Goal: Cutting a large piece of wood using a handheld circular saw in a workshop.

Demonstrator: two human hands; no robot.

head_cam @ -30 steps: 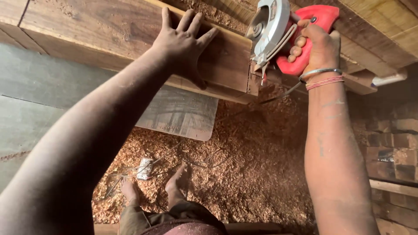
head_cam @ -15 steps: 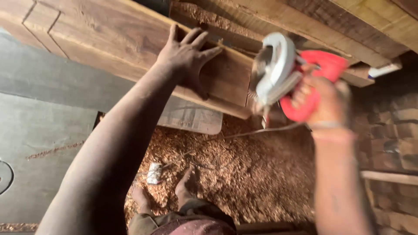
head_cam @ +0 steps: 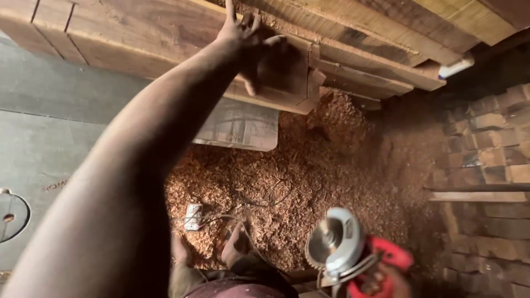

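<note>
My left hand [head_cam: 248,41] rests with spread fingers on the end of a thick brown wooden plank [head_cam: 165,38] that runs across the top of the view. Down at the bottom right, my right hand [head_cam: 386,284] grips the red handle of a hand-held circular saw [head_cam: 345,245]. The saw's round toothed blade and silver guard face up towards me, well away from the plank. Only part of this hand shows at the frame's edge.
Several more planks [head_cam: 386,33] are stacked behind the one I touch. Sawdust and shavings [head_cam: 320,171] cover the floor. My bare feet [head_cam: 234,248] stand in them beside a white socket block [head_cam: 193,216] with a cable. Stacked bricks [head_cam: 486,165] are on the right.
My right hand has swung the saw down from the plank's end to near my feet. The left hand stays on the plank, and the view has tilted downward.
</note>
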